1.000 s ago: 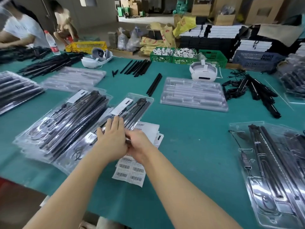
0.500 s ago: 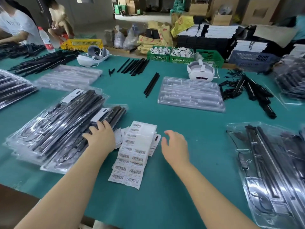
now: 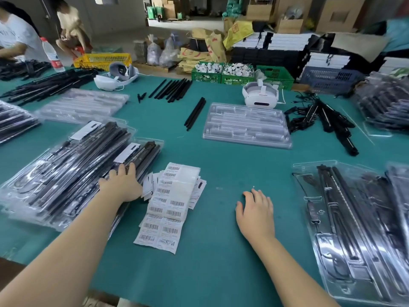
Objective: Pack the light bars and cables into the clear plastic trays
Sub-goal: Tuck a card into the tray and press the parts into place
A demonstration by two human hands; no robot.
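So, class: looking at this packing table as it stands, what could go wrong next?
The left hand presses the filled trays right beside the barcode labels; sliding the trays could scatter them. The stack sits unevenly and might slip. The right hand hovers open, steadying nothing.

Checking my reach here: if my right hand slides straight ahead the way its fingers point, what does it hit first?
Probably nothing soon: the right hand points up the bare green table. The first thing in line looks like the empty clear tray, though depth is hard to judge.

Packed trays (image 3: 66, 173) lie left, label sheets (image 3: 168, 204) beside them, an apparently empty tray (image 3: 245, 127) behind.
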